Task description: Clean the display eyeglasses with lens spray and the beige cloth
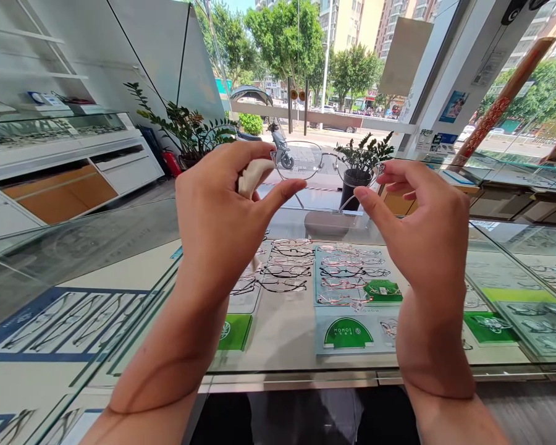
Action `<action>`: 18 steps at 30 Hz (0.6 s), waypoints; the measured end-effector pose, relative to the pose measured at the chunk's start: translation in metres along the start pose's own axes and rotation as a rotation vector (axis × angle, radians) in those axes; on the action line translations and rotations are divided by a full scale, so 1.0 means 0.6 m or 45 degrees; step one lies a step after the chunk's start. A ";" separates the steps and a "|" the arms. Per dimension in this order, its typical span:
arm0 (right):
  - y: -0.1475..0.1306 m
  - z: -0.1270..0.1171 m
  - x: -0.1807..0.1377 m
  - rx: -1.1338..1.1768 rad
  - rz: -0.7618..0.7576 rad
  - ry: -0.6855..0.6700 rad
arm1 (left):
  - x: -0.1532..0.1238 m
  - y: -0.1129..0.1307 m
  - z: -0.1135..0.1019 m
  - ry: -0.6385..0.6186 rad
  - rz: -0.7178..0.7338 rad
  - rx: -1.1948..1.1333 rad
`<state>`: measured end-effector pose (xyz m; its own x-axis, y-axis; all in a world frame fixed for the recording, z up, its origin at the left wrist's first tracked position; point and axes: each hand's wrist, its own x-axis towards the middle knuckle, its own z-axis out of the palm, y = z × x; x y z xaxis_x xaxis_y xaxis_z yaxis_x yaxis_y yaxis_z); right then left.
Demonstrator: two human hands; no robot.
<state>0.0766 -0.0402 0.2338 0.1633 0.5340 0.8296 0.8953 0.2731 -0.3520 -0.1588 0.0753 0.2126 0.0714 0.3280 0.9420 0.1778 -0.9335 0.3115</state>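
A pair of thin-rimmed eyeglasses [322, 163] is raised above the glass counter, its clear lenses facing the doorway. My left hand [217, 216] is closed on one side of it. Tucked in that same hand is a cream cloth [254, 177]. At the other side of the eyeglasses, my right hand [421, 216] pinches the frame near its hinge with thumb and fingers. Both temples point down and inward, and my fingers partly hide the frame's ends.
Under the counter glass [278, 364] lie rows of eyeglass frames [287, 270] and a green card [349, 332]. A blue-edged tray [69, 324] of frames is at left. Beyond stand potted plants [356, 185], a red fire extinguisher [170, 162] and glass doors with dark handles [290, 114].
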 end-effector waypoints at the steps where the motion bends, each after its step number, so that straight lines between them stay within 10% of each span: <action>1: 0.000 -0.001 0.000 -0.009 0.000 -0.006 | -0.001 0.000 0.001 0.007 0.002 -0.001; 18: -0.005 -0.005 -0.001 -0.055 0.063 -0.020 | -0.003 0.026 0.011 0.068 0.046 0.135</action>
<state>0.0751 -0.0436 0.2357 0.2018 0.5584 0.8047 0.9033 0.2116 -0.3733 -0.1496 0.0611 0.2149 0.0280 0.2835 0.9586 0.2787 -0.9231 0.2649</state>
